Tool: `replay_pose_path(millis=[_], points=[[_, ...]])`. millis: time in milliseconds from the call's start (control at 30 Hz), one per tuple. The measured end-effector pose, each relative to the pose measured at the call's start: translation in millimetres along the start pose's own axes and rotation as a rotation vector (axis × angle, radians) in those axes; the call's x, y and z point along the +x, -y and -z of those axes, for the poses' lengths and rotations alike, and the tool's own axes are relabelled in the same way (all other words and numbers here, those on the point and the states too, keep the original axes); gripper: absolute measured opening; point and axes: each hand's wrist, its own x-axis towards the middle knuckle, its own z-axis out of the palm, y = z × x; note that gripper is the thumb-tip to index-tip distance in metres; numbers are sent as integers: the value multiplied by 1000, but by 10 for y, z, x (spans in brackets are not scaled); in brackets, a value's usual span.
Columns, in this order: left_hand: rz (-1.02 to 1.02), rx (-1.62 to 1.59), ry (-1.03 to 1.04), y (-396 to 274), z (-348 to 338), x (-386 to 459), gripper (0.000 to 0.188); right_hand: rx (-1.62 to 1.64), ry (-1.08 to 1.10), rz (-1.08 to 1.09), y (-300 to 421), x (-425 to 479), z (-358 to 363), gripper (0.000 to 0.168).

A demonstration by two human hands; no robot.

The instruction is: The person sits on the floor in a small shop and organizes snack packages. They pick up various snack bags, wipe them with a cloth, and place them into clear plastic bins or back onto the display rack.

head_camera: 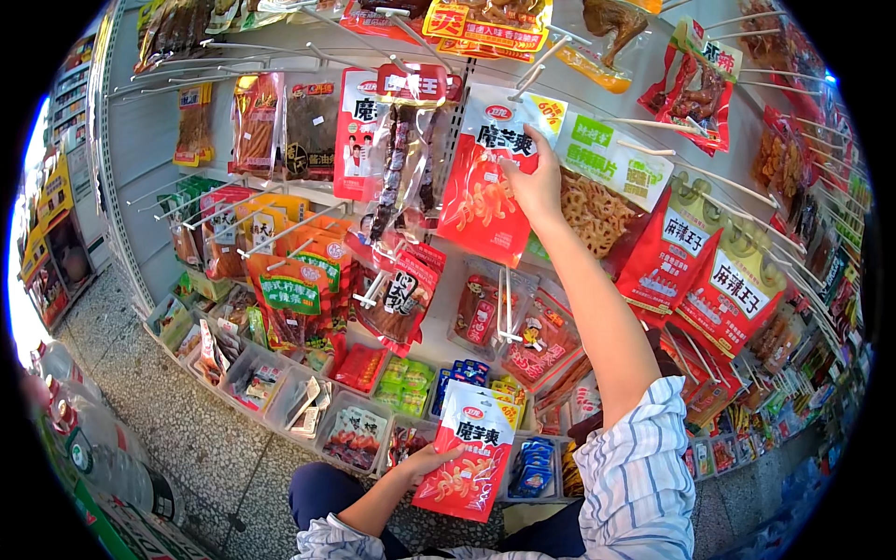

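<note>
My left hand (pixel 428 463) grips the left edge of a red and white snack pouch (pixel 479 434) low in front of me, its printed front facing up. Higher up, my right hand (pixel 535 175) is on the front of a matching red and white pouch (pixel 483 210) that hangs from a metal hook (pixel 535 68). Its fingers are spread, with thumb and index finger touching the pouch. Whether they pinch it is not plain. Right of that hand hangs a clear bag of sliced lotus root snacks (pixel 595 210). A clear bag of dark skewered snacks (pixel 399 161) hangs to the left.
Long white display hooks (pixel 728 196) stick out all around. Below runs a row of clear plastic bins (pixel 350 427) with small packets. Red pouches (pixel 668 245) hang at the right. Large clear bottles (pixel 105 448) stand on the speckled floor (pixel 231 448) at lower left.
</note>
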Motion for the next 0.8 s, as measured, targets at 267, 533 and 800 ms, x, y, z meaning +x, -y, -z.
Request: replay_pose_path(millis=[267, 533, 800], points=[[-92, -39, -4, 143, 69, 150, 44, -41, 82, -28, 80, -258, 174, 57], [-208, -65, -67, 103, -41, 5, 40, -75, 148, 391, 889, -1424, 1235, 15], [-335, 16, 16, 96, -182, -147, 49, -255, 626, -188, 261, -2834, 1619, 39]])
